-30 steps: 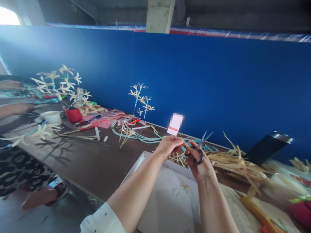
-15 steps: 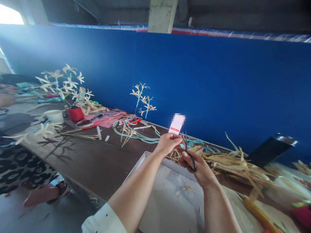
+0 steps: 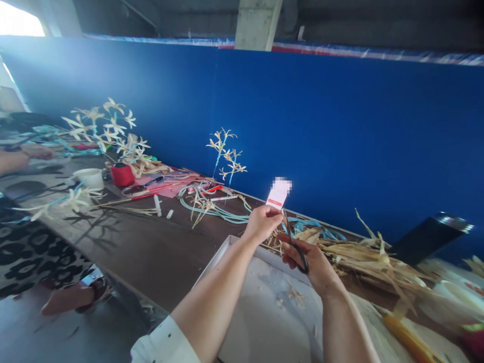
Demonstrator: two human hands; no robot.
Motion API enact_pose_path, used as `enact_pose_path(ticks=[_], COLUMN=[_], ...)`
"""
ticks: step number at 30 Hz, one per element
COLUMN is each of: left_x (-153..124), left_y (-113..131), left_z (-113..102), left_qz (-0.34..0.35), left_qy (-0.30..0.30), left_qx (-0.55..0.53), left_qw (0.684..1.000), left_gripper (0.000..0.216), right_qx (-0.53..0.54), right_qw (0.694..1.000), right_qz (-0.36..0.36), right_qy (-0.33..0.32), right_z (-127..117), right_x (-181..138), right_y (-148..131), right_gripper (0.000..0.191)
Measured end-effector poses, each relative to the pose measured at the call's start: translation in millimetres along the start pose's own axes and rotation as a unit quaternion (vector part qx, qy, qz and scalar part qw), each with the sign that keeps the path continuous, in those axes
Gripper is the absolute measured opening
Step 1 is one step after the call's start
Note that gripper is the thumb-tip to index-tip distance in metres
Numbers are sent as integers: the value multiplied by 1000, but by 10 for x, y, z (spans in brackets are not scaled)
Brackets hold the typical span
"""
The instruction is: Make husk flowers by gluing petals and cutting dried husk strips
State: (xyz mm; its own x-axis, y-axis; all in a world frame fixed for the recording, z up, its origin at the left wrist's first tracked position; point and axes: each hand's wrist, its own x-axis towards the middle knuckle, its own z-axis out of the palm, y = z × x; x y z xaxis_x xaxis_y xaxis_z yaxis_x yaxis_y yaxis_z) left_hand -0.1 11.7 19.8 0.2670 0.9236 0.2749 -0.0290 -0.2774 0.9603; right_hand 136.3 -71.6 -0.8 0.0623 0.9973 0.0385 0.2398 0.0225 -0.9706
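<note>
My right hand [image 3: 310, 263] grips black-handled scissors [image 3: 294, 242], fingers through the loops, blades pointing up and closed toward my left hand. My left hand [image 3: 262, 222] is pinched shut on a small piece of dried straw that I can barely make out, held just left of the scissor tips. Both hands hover above the far edge of a shallow white tray [image 3: 242, 262] holding a few straw scraps [image 3: 295, 295]. A heap of dried husk leaves [image 3: 363, 254] lies right behind my hands.
The long dark table [image 3: 124, 242] runs along a blue wall. It holds straw flowers on blue stems [image 3: 226, 156], coiled blue strips [image 3: 212, 209], a red cup [image 3: 121, 175], a white bowl [image 3: 89, 178] and a black cylinder [image 3: 429, 237]. Another person's arm [image 3: 15, 160] works at far left.
The scissors, open with blades spread a second ago, have closed and swung upright toward my left hand. Both hands stay nearly in place above the tray.
</note>
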Motion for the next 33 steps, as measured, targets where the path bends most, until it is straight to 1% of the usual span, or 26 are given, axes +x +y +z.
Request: enact_pose_path(ticks=[3, 12, 22, 27, 33], left_x=[7, 18, -4, 0, -1], left_y=[-16, -45, 3, 0, 4], left_z=[-2, 2, -2, 9, 21], left_qz=[11, 41, 13, 2, -11], left_qy=[2, 4, 5, 5, 8], left_qx=[0, 10, -1, -13, -18], left_qw=[1000, 999, 1000, 1000, 1000], left_gripper=[19, 17, 21, 22, 20], right_qx=[-10, 6, -6, 8, 1], right_qw=[1000, 1000, 1000, 1000, 1000], right_qz=[-2, -10, 5, 7, 3], right_qy=[1, 7, -8, -6, -4], right_z=[2, 23, -2, 3, 0], right_x=[2, -13, 16, 18, 35], right_y=[1, -26, 21, 24, 52], right_gripper=[48, 47, 43, 43, 46])
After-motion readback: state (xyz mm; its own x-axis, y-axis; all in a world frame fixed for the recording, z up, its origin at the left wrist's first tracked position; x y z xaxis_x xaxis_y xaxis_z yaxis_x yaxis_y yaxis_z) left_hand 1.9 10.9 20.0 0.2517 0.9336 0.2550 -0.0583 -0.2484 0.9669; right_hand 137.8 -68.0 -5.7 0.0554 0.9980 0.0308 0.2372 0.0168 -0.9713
